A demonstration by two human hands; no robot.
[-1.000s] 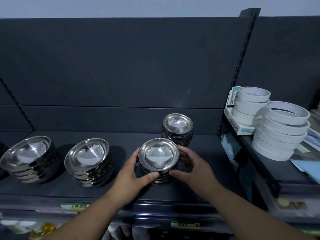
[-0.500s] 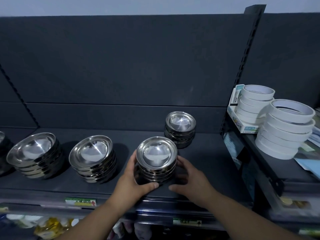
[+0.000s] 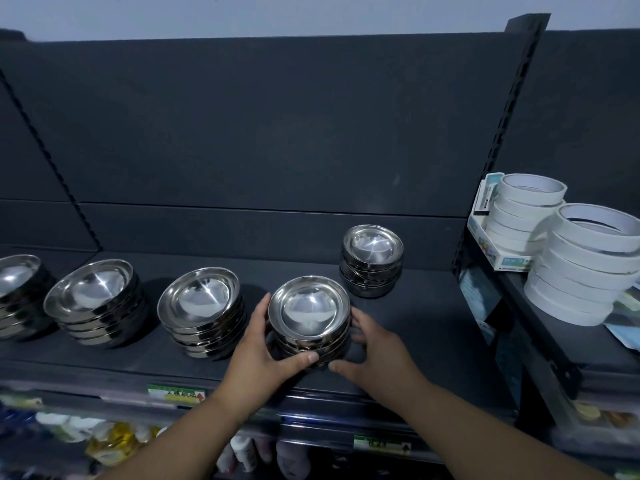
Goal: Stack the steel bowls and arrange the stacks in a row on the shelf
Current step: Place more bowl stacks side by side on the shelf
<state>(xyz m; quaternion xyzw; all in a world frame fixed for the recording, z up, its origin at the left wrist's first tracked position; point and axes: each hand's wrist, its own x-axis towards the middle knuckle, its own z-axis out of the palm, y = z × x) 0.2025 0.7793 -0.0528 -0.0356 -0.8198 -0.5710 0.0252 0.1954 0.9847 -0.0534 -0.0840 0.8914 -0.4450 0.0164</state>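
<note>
A person's left hand (image 3: 258, 355) and right hand (image 3: 377, 355) are gripping a stack of steel bowls (image 3: 308, 308) between them on a dark shelf (image 3: 415, 323), fingers curling round its sides. A second stack (image 3: 199, 299) is sitting just left of the left hand, a third stack (image 3: 373, 245) beyond the right hand, and white tape rolls (image 3: 585, 265) well off to its right

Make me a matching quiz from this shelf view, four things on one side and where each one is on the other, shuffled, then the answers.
1 rightmost front bowl stack
2 rear bowl stack
3 white tape rolls
4 green label

a shelf's front edge
b gripped between left hand and right hand
c alone near the back panel
d neighbouring shelf, right

Pairs: 1-b, 2-c, 3-d, 4-a
</note>
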